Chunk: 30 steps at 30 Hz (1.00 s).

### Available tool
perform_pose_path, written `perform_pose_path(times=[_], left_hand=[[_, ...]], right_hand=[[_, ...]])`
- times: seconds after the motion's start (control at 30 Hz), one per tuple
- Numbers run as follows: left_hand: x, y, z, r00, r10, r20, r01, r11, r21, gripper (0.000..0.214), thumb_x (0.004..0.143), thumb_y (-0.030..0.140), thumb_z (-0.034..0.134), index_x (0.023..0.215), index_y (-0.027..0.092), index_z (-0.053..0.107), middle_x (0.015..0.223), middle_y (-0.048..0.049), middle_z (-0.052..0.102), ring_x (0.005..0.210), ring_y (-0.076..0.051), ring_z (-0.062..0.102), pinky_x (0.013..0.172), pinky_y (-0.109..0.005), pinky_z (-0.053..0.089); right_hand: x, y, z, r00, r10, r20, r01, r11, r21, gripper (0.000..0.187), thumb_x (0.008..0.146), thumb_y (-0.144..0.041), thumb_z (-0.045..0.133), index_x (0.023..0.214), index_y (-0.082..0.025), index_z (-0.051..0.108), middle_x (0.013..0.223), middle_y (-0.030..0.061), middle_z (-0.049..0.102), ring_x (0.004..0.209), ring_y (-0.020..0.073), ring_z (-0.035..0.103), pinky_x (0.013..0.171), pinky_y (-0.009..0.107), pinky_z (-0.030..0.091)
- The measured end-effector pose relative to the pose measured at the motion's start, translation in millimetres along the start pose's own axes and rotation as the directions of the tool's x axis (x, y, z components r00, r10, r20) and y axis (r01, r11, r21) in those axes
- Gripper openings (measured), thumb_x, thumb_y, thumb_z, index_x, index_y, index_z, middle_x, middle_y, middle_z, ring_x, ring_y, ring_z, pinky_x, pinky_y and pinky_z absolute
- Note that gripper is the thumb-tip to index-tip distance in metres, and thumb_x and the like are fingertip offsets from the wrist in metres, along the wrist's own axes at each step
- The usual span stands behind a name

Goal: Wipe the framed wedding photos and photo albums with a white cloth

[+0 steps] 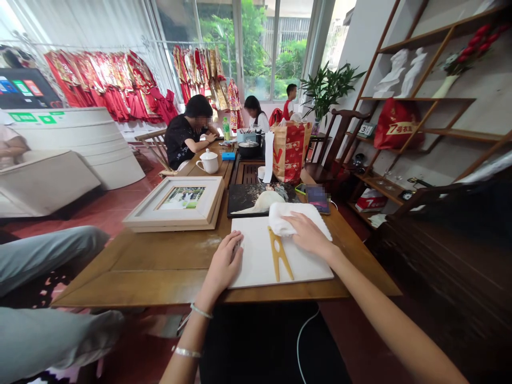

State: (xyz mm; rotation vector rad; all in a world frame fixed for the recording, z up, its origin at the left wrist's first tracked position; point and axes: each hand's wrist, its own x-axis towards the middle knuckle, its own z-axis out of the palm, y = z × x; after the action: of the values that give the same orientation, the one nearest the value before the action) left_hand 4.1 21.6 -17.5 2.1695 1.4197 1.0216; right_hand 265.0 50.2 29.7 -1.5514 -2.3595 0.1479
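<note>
A white rectangular board (252, 266) lies near the table's front edge. On it is a flat yellow piece (277, 252) shaped like a clothespin; I cannot tell whether it is loose or part of the board's surface. My right hand (306, 233) holds a folded white towel (279, 216) down on the board's far right part. My left hand (228, 261) rests at the board's left edge, fingers curled around something small and greyish that is mostly hidden.
Framed pictures (176, 202) are stacked at the left. A dark picture panel (240, 200) lies beyond the board, with a phone (319, 198) at its right. Farther back stand a paper bag (292, 152), a white lidded cup (208, 161) and a seated person (186, 133).
</note>
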Motion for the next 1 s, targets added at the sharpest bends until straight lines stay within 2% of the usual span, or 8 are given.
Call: perform_pose_path(times=[0.13, 0.3, 0.4, 0.53, 0.63, 0.8, 0.9, 1.0], left_hand=[[0, 2, 0.6, 1.0, 0.001, -0.007, -0.001, 1.0, 0.008, 0.032, 0.089, 0.023, 0.042, 0.117, 0.015, 0.057, 0.129, -0.0137, 0.055, 0.126, -0.024, 0.048, 0.109, -0.044, 0.035], [0, 2, 1.6, 1.0, 0.004, -0.009, -0.003, 1.0, 0.024, 0.033, 0.089, 0.023, 0.041, 0.118, 0.014, 0.056, 0.129, -0.0153, 0.054, 0.126, -0.025, 0.048, 0.109, -0.046, 0.036], [0, 3, 1.6, 1.0, -0.003, 0.002, 0.003, 0.999, 0.033, 0.034, 0.089, 0.023, 0.04, 0.118, 0.012, 0.055, 0.13, -0.0163, 0.054, 0.127, -0.025, 0.047, 0.11, -0.045, 0.035], [-1, 3, 1.4, 1.0, -0.004, 0.008, 0.004, 0.999, 0.038, 0.034, 0.09, 0.023, 0.04, 0.118, 0.011, 0.055, 0.131, -0.0166, 0.053, 0.128, -0.025, 0.046, 0.11, -0.045, 0.035], [-1, 3, 0.7, 1.0, 0.0, 0.001, 0.0, 1.0, 0.031, 0.033, 0.089, 0.022, 0.041, 0.118, 0.015, 0.055, 0.131, -0.0144, 0.054, 0.128, -0.024, 0.046, 0.11, -0.045, 0.035], [-1, 5, -2.4, 1.0, 0.002, -0.006, -0.001, 1.0, 0.022, 0.033, 0.088, 0.022, 0.042, 0.117, 0.016, 0.057, 0.129, -0.0135, 0.055, 0.126, -0.024, 0.048, 0.109, -0.045, 0.037], [-1, 6, -3.1, 1.0, 0.011, -0.01, -0.011, 1.0, 0.021, 0.032, 0.088, 0.021, 0.043, 0.117, 0.017, 0.057, 0.129, -0.0129, 0.056, 0.126, -0.024, 0.049, 0.108, -0.045, 0.037], [-1, 7, -2.7, 1.0, 0.009, -0.012, -0.009, 1.0, 0.023, 0.032, 0.088, 0.021, 0.043, 0.116, 0.016, 0.057, 0.129, -0.0133, 0.056, 0.125, -0.024, 0.049, 0.108, -0.045, 0.037]], right_hand=[[-27, 12, 1, 1.0, -0.013, -0.002, 0.013, 0.999, 0.036, 0.073, 0.061, -0.003, 0.041, 0.133, -0.017, 0.05, 0.14, 0.0031, 0.048, 0.136, 0.0246, 0.03, 0.114, 0.049, 0.019], [-74, -16, 2, 0.997, -0.081, 0.012, 0.08, 0.994, 0.077, 0.085, 0.054, -0.002, 0.04, 0.136, -0.021, 0.047, 0.144, -0.0005, 0.044, 0.139, 0.0225, 0.024, 0.115, 0.051, 0.013], [-106, -31, -6, 0.992, -0.117, 0.051, 0.111, 0.987, 0.113, 0.09, 0.053, 0.0, 0.038, 0.138, -0.027, 0.044, 0.145, -0.0045, 0.042, 0.14, 0.0205, 0.021, 0.116, 0.05, 0.012], [-130, -32, -22, 0.974, -0.162, 0.16, 0.129, 0.972, 0.197, 0.088, 0.055, 0.001, 0.039, 0.137, -0.03, 0.045, 0.143, -0.0051, 0.044, 0.139, 0.0204, 0.024, 0.115, 0.05, 0.016], [-123, -21, -26, 0.97, -0.173, 0.169, 0.129, 0.962, 0.241, 0.084, 0.056, 0.001, 0.04, 0.134, -0.03, 0.05, 0.143, -0.0021, 0.045, 0.137, 0.0209, 0.029, 0.114, 0.049, 0.022], [-74, -1, -10, 0.99, -0.119, 0.07, 0.104, 0.975, 0.195, 0.084, 0.054, -0.001, 0.045, 0.134, -0.028, 0.05, 0.152, 0.0038, 0.029, 0.139, 0.025, 0.024, 0.112, 0.05, 0.021], [-40, 0, -4, 0.997, -0.056, 0.055, 0.047, 0.985, 0.167, 0.079, 0.059, -0.005, 0.048, 0.135, -0.027, 0.049, 0.152, 0.0055, 0.03, 0.139, 0.0274, 0.024, 0.112, 0.051, 0.021], [-16, -9, -2, 0.998, 0.036, 0.045, -0.042, 0.989, 0.141, 0.072, 0.065, -0.007, 0.049, 0.135, -0.021, 0.049, 0.149, 0.01, 0.034, 0.138, 0.0295, 0.025, 0.112, 0.052, 0.019]])
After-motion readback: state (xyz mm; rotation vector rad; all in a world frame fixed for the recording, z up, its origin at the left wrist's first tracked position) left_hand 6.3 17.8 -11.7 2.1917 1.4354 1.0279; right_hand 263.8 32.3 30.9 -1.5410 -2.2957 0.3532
